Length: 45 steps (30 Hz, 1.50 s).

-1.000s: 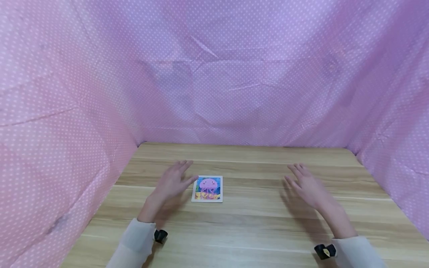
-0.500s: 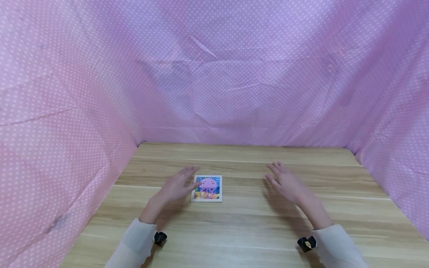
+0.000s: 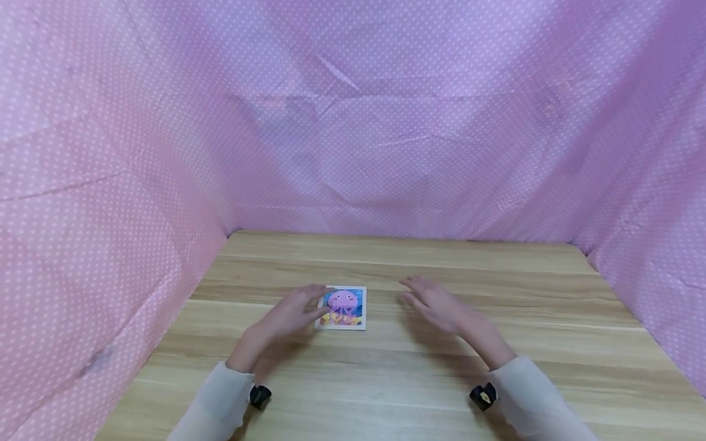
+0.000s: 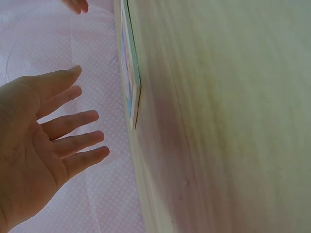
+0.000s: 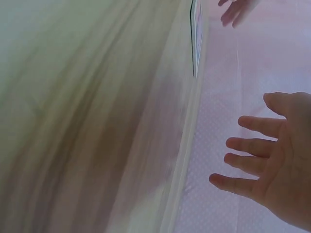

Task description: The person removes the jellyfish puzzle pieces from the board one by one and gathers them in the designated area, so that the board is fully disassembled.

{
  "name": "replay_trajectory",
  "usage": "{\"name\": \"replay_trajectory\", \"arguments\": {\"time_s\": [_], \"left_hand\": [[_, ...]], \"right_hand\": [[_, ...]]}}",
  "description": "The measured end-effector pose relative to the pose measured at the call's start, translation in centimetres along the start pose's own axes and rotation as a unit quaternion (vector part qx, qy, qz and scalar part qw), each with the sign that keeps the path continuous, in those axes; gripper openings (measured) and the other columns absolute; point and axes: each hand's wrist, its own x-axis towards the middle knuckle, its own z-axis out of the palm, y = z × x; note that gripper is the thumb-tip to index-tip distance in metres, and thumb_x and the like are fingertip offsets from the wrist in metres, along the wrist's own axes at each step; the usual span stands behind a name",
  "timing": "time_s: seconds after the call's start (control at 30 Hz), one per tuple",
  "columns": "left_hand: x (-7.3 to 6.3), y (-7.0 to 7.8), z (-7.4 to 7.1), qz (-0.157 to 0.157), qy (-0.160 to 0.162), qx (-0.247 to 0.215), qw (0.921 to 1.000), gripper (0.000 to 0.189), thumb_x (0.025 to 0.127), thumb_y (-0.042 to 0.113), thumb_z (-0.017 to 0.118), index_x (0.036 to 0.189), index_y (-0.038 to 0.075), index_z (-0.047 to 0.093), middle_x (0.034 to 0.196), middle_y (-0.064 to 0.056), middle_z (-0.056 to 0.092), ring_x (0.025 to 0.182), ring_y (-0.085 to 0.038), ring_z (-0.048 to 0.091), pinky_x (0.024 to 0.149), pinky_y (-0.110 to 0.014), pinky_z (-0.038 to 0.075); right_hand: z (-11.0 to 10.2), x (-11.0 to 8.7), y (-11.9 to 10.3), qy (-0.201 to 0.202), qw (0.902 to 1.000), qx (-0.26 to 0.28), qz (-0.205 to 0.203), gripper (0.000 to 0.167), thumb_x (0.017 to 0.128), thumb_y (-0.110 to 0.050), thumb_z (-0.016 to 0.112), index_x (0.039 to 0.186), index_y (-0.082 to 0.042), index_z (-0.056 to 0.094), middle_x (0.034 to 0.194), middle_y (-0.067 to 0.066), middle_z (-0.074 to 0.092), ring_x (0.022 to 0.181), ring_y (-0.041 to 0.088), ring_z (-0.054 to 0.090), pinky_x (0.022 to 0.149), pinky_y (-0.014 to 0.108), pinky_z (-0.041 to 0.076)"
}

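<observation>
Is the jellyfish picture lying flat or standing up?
Flat, face up: the jellyfish picture lies along the wooden tabletop in both wrist views, printed side away from it.

Table (image 3: pixel 353 386) smooth wood-grain w/ slight sheen; dotted backdrop (image 3: pixel 358 159) matt creased cloth; sleeves (image 3: pixel 217 392) plain matt fabric; pic tile (image 3: pixel 347 311) smooth w/ printed face, poss. card or thin wood, edge blurry
</observation>
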Motion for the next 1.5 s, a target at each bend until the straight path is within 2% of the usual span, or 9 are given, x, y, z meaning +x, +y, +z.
{"name": "replay_trajectory", "arguments": {"time_s": [0.23, 0.37, 0.53, 0.63, 0.77, 0.93, 1.17, 1.3, 1.5], "left_hand": [[0.0, -0.1, 0.3, 0.011, -0.006, 0.015, 0.9998, 0.047, 0.099, 0.023, 0.068, 0.143, 0.008, 0.059, 0.15, -0.02, 0.054, 0.143, -0.04, 0.046, 0.117, -0.056, 0.036], [0.0, -0.2, 0.5, 0.014, -0.011, 0.02, 0.9996, 0.046, 0.099, 0.022, 0.068, 0.141, 0.005, 0.06, 0.146, -0.022, 0.057, 0.136, -0.039, 0.053, 0.114, -0.055, 0.04], [0.0, -0.2, 0.6, -0.002, -0.022, 0.014, 0.9997, 0.045, 0.098, 0.021, 0.069, 0.14, 0.006, 0.061, 0.145, -0.017, 0.06, 0.138, -0.034, 0.053, 0.113, -0.053, 0.042], [0.2, -0.2, 0.8, -0.01, -0.033, 0.011, 0.9993, 0.045, 0.098, 0.021, 0.07, 0.14, 0.008, 0.062, 0.131, -0.012, 0.069, 0.113, -0.026, 0.066, 0.103, -0.047, 0.051], [0.6, -0.2, 0.9, -0.008, -0.042, 0.013, 0.999, 0.044, 0.098, 0.02, 0.069, 0.14, 0.007, 0.061, 0.126, -0.01, 0.07, 0.086, -0.016, 0.057, 0.084, -0.036, 0.05], [0.4, -0.4, 1.0, -0.005, -0.06, 0.019, 0.998, 0.043, 0.099, 0.016, 0.067, 0.14, 0.004, 0.061, 0.14, -0.013, 0.064, 0.087, -0.016, 0.057, 0.077, -0.033, 0.049], [0.1, -0.6, 1.2, -0.005, -0.076, 0.022, 0.9968, 0.037, 0.096, 0.013, 0.07, 0.131, 0.0, 0.066, 0.141, -0.014, 0.063, 0.087, -0.016, 0.059, 0.074, -0.031, 0.049], [0.4, -0.5, 1.2, 0.002, -0.08, 0.025, 0.9965, 0.041, 0.096, 0.01, 0.07, 0.135, 0.001, 0.064, 0.14, -0.014, 0.064, 0.082, -0.017, 0.057, 0.07, -0.03, 0.049], [0.8, -0.3, 1.0, 0.016, -0.089, 0.04, 0.9951, 0.039, 0.097, 0.014, 0.07, 0.134, 0.002, 0.065, 0.137, -0.013, 0.066, 0.095, -0.012, 0.062, 0.08, -0.031, 0.052]], "right_hand": [[0.3, 1.2, -1.4, -0.023, 0.9995, 0.008, -0.018, 0.053, 0.111, -0.034, 0.038, 0.151, 0.0, 0.045, 0.155, 0.026, 0.045, 0.147, 0.044, 0.036, 0.121, 0.058, 0.028], [0.6, 1.9, -2.0, -0.03, 0.9988, 0.028, -0.026, 0.05, 0.111, -0.032, 0.04, 0.151, -0.002, 0.046, 0.156, 0.024, 0.045, 0.147, 0.043, 0.038, 0.121, 0.057, 0.029], [1.4, 3.2, -2.6, -0.03, 0.9966, 0.055, -0.053, 0.046, 0.11, -0.025, 0.042, 0.147, 0.002, 0.049, 0.152, 0.023, 0.051, 0.143, 0.042, 0.044, 0.119, 0.056, 0.032], [2.0, 4.2, -2.9, -0.03, 0.9949, 0.06, -0.075, 0.043, 0.11, -0.019, 0.043, 0.144, 0.006, 0.051, 0.147, 0.024, 0.055, 0.14, 0.043, 0.048, 0.118, 0.057, 0.035], [2.6, 5.5, -3.3, -0.033, 0.9945, 0.063, -0.077, 0.041, 0.109, -0.016, 0.045, 0.142, 0.005, 0.053, 0.145, 0.023, 0.057, 0.138, 0.041, 0.051, 0.116, 0.055, 0.037], [3.4, 6.8, -4.0, -0.044, 0.9927, 0.092, -0.064, 0.042, 0.11, -0.021, 0.043, 0.142, 0.003, 0.055, 0.146, 0.02, 0.058, 0.139, 0.039, 0.051, 0.117, 0.053, 0.038], [4.5, 8.3, -4.9, -0.054, 0.9905, 0.101, -0.077, 0.04, 0.11, -0.02, 0.041, 0.138, 0.003, 0.059, 0.144, 0.022, 0.059, 0.138, 0.04, 0.051, 0.116, 0.053, 0.038], [4.7, 9.0, -5.2, -0.058, 0.9907, 0.1, -0.072, 0.039, 0.109, -0.019, 0.044, 0.138, 0.002, 0.059, 0.143, 0.02, 0.061, 0.137, 0.038, 0.053, 0.116, 0.051, 0.039], [4.7, 10.4, -5.6, -0.071, 0.9903, 0.106, -0.056, 0.039, 0.109, -0.021, 0.045, 0.139, 0.0, 0.059, 0.144, 0.018, 0.06, 0.137, 0.036, 0.054, 0.115, 0.05, 0.041]]}}
